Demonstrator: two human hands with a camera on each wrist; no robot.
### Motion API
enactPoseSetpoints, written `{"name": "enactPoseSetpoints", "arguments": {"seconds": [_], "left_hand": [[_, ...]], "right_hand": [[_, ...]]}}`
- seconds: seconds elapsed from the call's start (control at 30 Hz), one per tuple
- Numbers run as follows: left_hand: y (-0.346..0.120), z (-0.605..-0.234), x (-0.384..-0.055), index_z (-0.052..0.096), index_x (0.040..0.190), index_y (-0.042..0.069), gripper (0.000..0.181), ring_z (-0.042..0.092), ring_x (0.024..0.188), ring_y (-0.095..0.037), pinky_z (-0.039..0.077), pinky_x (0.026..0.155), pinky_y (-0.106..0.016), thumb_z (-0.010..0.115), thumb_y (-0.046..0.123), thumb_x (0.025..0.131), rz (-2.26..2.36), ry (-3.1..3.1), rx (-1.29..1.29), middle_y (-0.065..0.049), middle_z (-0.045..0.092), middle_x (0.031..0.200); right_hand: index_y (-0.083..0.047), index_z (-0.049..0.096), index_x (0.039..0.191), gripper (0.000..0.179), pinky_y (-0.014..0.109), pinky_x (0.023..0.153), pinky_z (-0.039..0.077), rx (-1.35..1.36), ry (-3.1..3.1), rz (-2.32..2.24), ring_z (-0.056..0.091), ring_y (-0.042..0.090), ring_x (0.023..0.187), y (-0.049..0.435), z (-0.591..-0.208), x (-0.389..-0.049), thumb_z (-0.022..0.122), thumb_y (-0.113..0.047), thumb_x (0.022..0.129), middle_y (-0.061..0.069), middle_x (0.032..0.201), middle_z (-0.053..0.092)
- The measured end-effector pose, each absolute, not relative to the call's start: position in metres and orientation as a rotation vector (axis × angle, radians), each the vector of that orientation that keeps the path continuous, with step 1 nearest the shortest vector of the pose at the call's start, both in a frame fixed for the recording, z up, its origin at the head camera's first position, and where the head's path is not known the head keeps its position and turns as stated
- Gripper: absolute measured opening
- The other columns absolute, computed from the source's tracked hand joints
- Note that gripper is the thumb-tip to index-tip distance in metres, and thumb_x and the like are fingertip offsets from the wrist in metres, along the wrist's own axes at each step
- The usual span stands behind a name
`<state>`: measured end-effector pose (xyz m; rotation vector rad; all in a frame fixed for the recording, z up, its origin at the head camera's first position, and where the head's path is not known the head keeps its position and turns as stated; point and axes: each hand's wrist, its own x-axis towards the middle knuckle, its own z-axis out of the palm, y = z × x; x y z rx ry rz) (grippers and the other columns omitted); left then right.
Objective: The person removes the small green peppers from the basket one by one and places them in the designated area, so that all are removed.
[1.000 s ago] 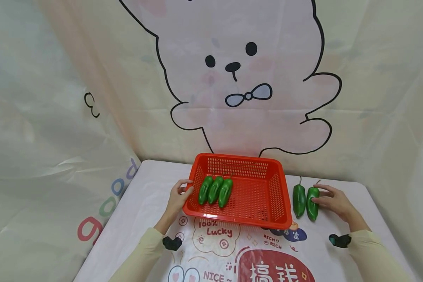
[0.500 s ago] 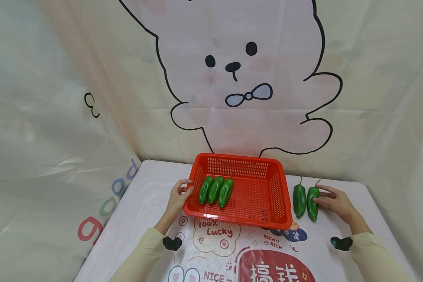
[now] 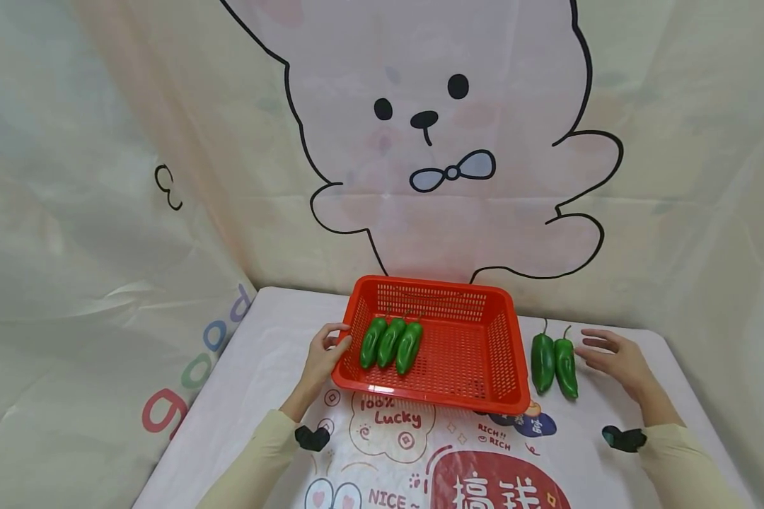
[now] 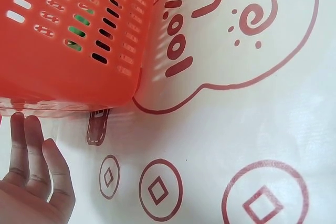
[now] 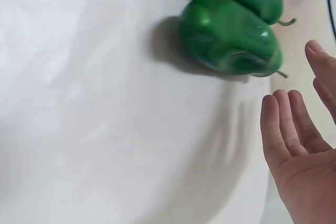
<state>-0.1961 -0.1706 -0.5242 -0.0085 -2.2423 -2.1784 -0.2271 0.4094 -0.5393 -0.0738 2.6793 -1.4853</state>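
Observation:
My left hand (image 3: 321, 353) holds the left rim of a red plastic basket (image 3: 458, 339); thumb and index fingertips overlap that rim. In the left wrist view, three fingers (image 4: 34, 153) reach up against the outside of the basket wall. Three green peppers (image 3: 388, 343) lie side by side in its left half. Right of the basket, two more green peppers lie together on the table, a left one (image 3: 542, 364) and a right one (image 3: 566, 367). My right hand (image 3: 617, 360) is just right of them, fingers extended and apart from the peppers, holding nothing.
The table (image 3: 280, 318) has a white printed cover with red drawings and lettering. Close behind the basket hangs a backdrop (image 3: 420, 233) with a cartoon bear; more sheeting (image 3: 102, 283) rises at the left.
My right hand has let go of the right-hand loose pepper and drawn back to the right. That pepper has shifted slightly and tilted toward its neighbour. My left hand stays at the basket.

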Motion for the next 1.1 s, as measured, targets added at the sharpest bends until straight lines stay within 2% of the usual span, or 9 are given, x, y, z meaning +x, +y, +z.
{"name": "enactPoseSetpoints", "arguments": {"seconds": [0.07,0.2,0.33,0.43,0.5,0.77,0.9,1.1], "left_hand": [[-0.172,-0.532,-0.2,0.058,0.128,-0.004,0.03,0.063,0.084,-0.051,0.06,0.072,-0.055,0.065,0.004,0.1,-2.184,-2.229,0.001,-0.015,0.058,0.093],[-0.174,-0.548,-0.207,0.059,0.129,-0.001,0.031,0.064,0.082,-0.045,0.061,0.068,-0.052,0.066,0.006,0.099,-2.185,-2.204,0.031,-0.014,0.058,0.093],[-0.173,-0.553,-0.208,0.061,0.128,0.002,0.031,0.065,0.081,-0.04,0.062,0.067,-0.048,0.068,0.01,0.099,-2.143,-2.214,0.042,-0.014,0.059,0.095],[-0.172,-0.554,-0.208,0.062,0.128,0.004,0.03,0.065,0.081,-0.041,0.062,0.068,-0.046,0.068,0.011,0.099,-2.12,-2.226,0.046,-0.016,0.058,0.096],[-0.172,-0.554,-0.207,0.063,0.127,0.006,0.029,0.066,0.081,-0.042,0.062,0.068,-0.044,0.068,0.01,0.099,-2.117,-2.227,0.054,-0.016,0.058,0.097],[-0.171,-0.553,-0.207,0.064,0.126,0.007,0.029,0.067,0.079,-0.037,0.062,0.066,-0.04,0.069,0.01,0.098,-2.111,-2.225,0.054,-0.016,0.059,0.097],[-0.172,-0.553,-0.206,0.064,0.126,0.006,0.029,0.068,0.08,-0.041,0.062,0.067,-0.041,0.069,0.01,0.098,-2.119,-2.215,0.048,-0.017,0.059,0.097],[-0.171,-0.552,-0.205,0.065,0.126,0.008,0.028,0.067,0.082,-0.039,0.062,0.069,-0.043,0.069,0.009,0.098,-2.106,-2.228,0.069,-0.016,0.059,0.097]], "right_hand": [[0.012,0.039,0.145,0.064,0.019,0.076,0.057,-0.095,2.698,-1.52,0.055,-0.013,0.091,0.409,-0.534,-0.228,0.069,-0.024,0.1,0.042,0.139,0.041],[0.008,0.045,0.141,0.056,0.015,0.076,0.055,-0.11,2.711,-1.629,0.056,-0.013,0.093,0.402,-0.525,-0.228,0.068,-0.023,0.1,0.036,0.137,0.045],[-0.003,0.055,0.136,0.039,0.018,0.079,0.055,-0.129,2.604,-1.839,0.061,-0.007,0.097,0.391,-0.517,-0.227,0.067,-0.013,0.1,0.014,0.128,0.057],[-0.01,0.058,0.131,0.032,0.021,0.081,0.056,-0.144,2.471,-2.003,0.064,-0.001,0.099,0.38,-0.511,-0.226,0.066,-0.01,0.1,-0.002,0.12,0.062],[-0.013,0.059,0.129,0.029,0.022,0.082,0.056,-0.143,2.385,-2.086,0.065,0.001,0.1,0.372,-0.506,-0.225,0.066,-0.011,0.1,-0.007,0.116,0.063],[-0.014,0.059,0.13,0.029,0.023,0.085,0.055,-0.139,2.204,-2.222,0.067,0.007,0.102,0.343,-0.493,-0.216,0.065,-0.016,0.101,-0.007,0.115,0.068],[-0.01,0.059,0.13,0.029,0.027,0.087,0.056,-0.181,2.177,-2.245,0.067,0.011,0.105,0.331,-0.49,-0.213,0.064,-0.013,0.101,-0.004,0.115,0.068],[-0.008,0.059,0.131,0.031,0.027,0.088,0.055,-0.201,2.212,-2.223,0.067,0.009,0.105,0.318,-0.484,-0.21,0.064,-0.015,0.102,-0.003,0.118,0.067]]}}
